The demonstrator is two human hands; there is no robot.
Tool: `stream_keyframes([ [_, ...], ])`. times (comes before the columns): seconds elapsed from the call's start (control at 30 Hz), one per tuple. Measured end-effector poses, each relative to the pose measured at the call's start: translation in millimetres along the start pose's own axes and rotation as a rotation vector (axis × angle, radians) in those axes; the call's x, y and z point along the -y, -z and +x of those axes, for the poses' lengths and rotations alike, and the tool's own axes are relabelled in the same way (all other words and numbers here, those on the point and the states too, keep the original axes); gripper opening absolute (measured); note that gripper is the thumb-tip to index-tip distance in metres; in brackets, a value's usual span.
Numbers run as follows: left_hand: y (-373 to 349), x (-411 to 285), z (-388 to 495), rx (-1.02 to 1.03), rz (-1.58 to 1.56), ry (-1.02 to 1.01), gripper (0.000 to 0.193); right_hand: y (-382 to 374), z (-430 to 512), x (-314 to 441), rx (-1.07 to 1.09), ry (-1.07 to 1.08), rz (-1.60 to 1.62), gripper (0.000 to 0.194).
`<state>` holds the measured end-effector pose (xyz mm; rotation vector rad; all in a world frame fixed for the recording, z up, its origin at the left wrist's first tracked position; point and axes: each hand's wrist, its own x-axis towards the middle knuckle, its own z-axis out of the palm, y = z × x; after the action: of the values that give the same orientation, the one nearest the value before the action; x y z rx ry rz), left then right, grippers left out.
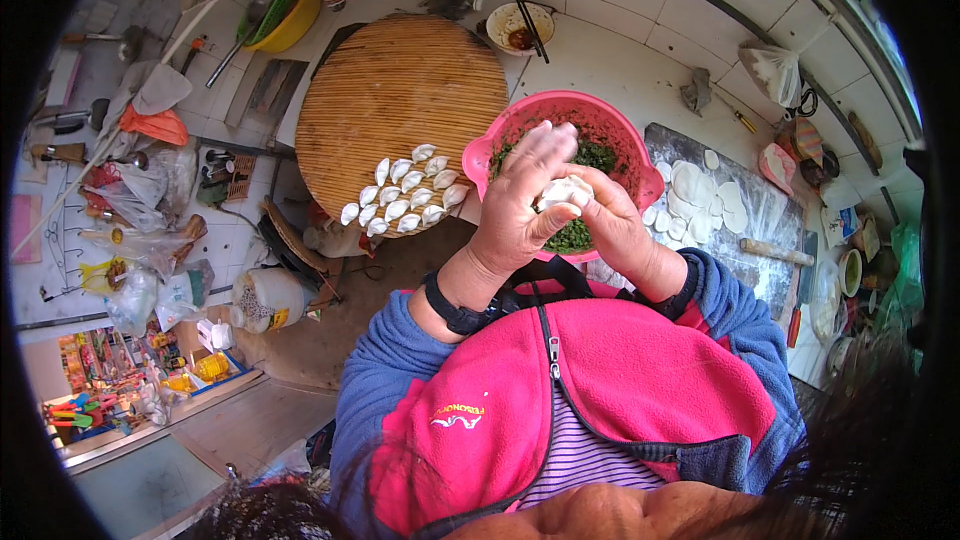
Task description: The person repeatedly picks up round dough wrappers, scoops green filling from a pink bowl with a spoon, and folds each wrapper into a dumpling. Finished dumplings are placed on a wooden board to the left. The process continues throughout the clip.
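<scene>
Between my two hands a white dough dumpling (564,193) is pinched over a pink plastic basin (637,142). My left hand (514,210) has its thumb against the dumpling's front, and its blurred fingers point up and away. Thumb and fingers of my right hand (619,217) hold the dumpling's other side. Chopped green filling (574,236) lies in the basin, partly hidden under my hands. To the left, several finished dumplings (405,191) sit in rows on the near part of a round slatted tray (405,82). Flat dough wrappers (694,191) lie in an overlapping pile at the right.
A floured dark board (757,221) bears the wrappers and a wooden rolling pin (776,251). Beside it lies a cleaver (806,270) with a red handle. Black chopsticks (529,19) rest across a bowl (499,19) at the back. A plastic bucket (274,304) stands lower left.
</scene>
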<state>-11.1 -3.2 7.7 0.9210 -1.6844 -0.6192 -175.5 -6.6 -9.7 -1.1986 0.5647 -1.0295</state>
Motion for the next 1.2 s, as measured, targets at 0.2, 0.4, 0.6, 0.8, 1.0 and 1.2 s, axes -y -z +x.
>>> stream_keyframes([
  [0.2, 3.7, 5.1, -2.5, 0.128, -0.072, 0.095, 0.057, 2.9, 4.5, -4.8, 0.035, -0.061, 0.013, 0.032],
  [0.4, -7.2, 4.1, -7.6, 0.052, -0.173, 0.139, 0.044, -7.5, 9.5, -5.8, -0.127, 0.133, -0.447, 0.032],
  [0.6, -7.4, 12.7, -7.5, -0.019, -0.176, 0.017, 0.039, -15.7, 15.6, -7.8, -0.164, 0.28, -0.714, 0.03],
  [0.8, 5.2, 24.6, -16.9, -0.038, -0.065, 0.221, 0.032, -11.7, 23.9, -25.5, -0.13, -0.35, 0.021, 0.052],
  [1.0, 16.3, 44.0, -36.3, -0.091, -0.191, 0.262, 0.013, -8.5, 21.0, -33.8, -0.026, -0.376, 0.119, 0.056],
  [1.2, 59.0, 82.1, -59.9, -0.266, -0.364, 0.537, 0.007, 15.4, 11.8, -34.6, -0.068, -0.399, -0.095, 0.047],
])
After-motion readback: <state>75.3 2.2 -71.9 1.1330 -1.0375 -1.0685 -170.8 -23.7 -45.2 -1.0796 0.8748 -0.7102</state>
